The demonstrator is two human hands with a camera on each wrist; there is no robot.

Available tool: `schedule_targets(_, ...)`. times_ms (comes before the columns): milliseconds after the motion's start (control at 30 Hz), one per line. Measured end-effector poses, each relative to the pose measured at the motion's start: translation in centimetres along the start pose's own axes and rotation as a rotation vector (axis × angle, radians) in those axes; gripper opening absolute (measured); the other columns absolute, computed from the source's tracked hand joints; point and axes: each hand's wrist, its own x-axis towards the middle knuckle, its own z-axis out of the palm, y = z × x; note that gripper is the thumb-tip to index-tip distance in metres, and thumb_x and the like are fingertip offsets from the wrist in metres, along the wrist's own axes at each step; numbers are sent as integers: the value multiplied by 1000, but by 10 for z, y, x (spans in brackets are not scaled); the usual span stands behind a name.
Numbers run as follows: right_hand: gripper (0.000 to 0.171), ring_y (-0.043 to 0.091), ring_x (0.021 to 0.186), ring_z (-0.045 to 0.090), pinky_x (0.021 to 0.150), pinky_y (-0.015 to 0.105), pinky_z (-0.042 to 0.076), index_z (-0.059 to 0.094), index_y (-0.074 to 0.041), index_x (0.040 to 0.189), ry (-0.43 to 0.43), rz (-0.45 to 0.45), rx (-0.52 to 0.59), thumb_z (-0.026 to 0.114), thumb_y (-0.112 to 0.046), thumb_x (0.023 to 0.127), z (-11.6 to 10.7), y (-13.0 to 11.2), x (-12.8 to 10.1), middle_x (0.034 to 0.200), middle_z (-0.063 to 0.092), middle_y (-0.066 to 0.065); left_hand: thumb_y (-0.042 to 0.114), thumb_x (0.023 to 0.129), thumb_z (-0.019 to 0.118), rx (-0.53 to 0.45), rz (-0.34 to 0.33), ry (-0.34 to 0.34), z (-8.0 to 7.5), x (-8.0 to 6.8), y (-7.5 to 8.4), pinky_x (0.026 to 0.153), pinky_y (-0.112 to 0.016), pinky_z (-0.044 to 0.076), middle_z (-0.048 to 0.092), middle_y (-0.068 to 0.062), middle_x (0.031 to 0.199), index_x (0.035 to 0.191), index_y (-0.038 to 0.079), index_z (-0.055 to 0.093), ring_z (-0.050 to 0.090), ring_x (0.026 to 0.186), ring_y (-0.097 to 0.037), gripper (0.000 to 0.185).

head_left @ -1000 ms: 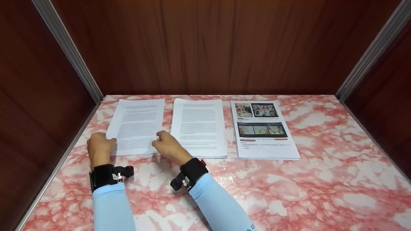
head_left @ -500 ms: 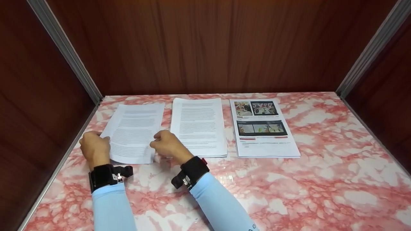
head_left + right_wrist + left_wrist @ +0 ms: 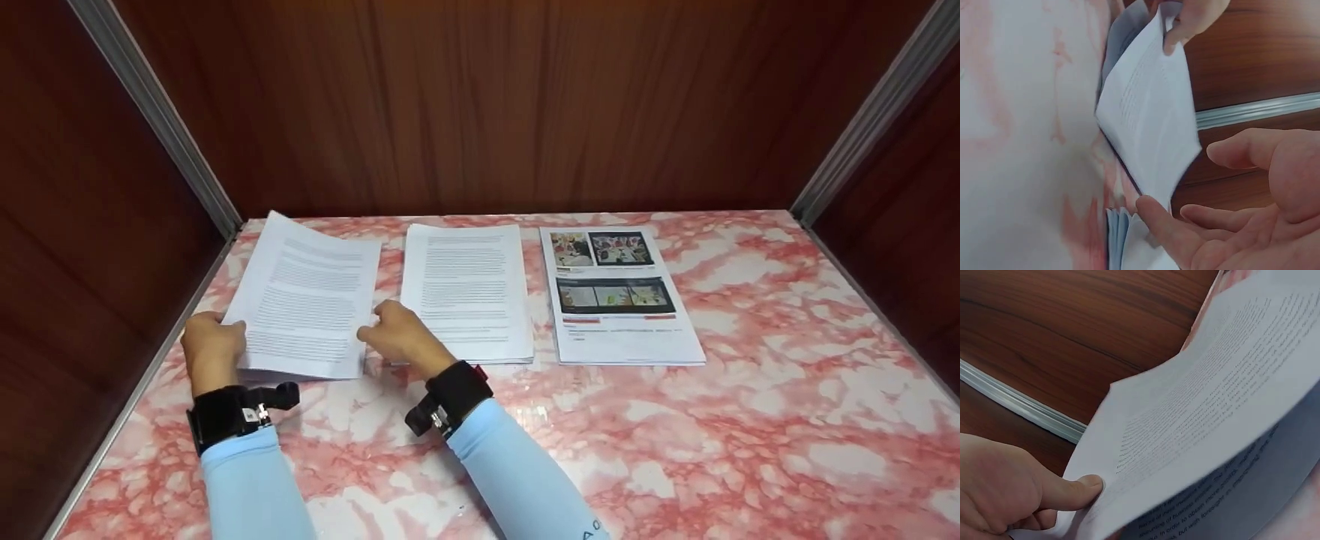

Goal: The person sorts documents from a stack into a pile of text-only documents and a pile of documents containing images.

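Note:
My left hand (image 3: 214,346) pinches the left edge of a printed paper sheet (image 3: 307,307), thumb on the printed face. The sheet tilts up and bows, its far left corner raised. In the left wrist view, a second printed page (image 3: 1202,512) shows beneath the lifted sheet (image 3: 1230,388). My right hand (image 3: 401,337) is at the sheet's right edge. The right wrist view has this hand (image 3: 1258,208) with thumb and fingers spread apart, a fingertip right by the paper's edge, none curled round it.
A middle stack of printed paper (image 3: 469,300) lies just beyond my right hand. Farther right is another paper stack (image 3: 626,345) with colour pictures on its top page. The red-and-white marbled table (image 3: 750,442) has dark wood panels (image 3: 480,112) behind and at both sides.
The left-hand paper has slid toward me, then its far edge has come up off flat. My left hand has shifted a little left with it; the right hand has barely moved.

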Motion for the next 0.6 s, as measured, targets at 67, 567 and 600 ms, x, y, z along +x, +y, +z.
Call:
schedule_targets(67, 51, 15, 90, 56, 83, 26, 46, 53, 3, 130, -9, 6, 3, 62, -26, 89, 1, 1, 1, 105, 63, 6, 9, 91, 48, -8, -15, -27, 0, -2, 0, 93, -51, 41, 53, -37, 117, 121, -21, 51, 50, 103, -44, 43)
schedule_targets(567, 54, 11, 73, 62, 75, 26, 49, 48, 3, 135, -49, 55, 177, 62, -22, 89, 7, 4, 4, 120, 62, 10, 8, 87, 45, -34, -10, -125, 3, -2, 0, 74, -41, 47, 52, -31, 116, 127, -19, 45, 51, 99, -38, 49)
schedule_targets(600, 54, 11, 74, 63, 76, 26, 49, 48, 2, 135, -48, 54, 172, 62, -22, 89, 7, 4, 4, 121, 62, 11, 8, 86, 46, -17, -5, -115, 3, -1, -1, 77, -43, 46, 53, -32, 118, 128, -17, 46, 51, 100, -38, 49)
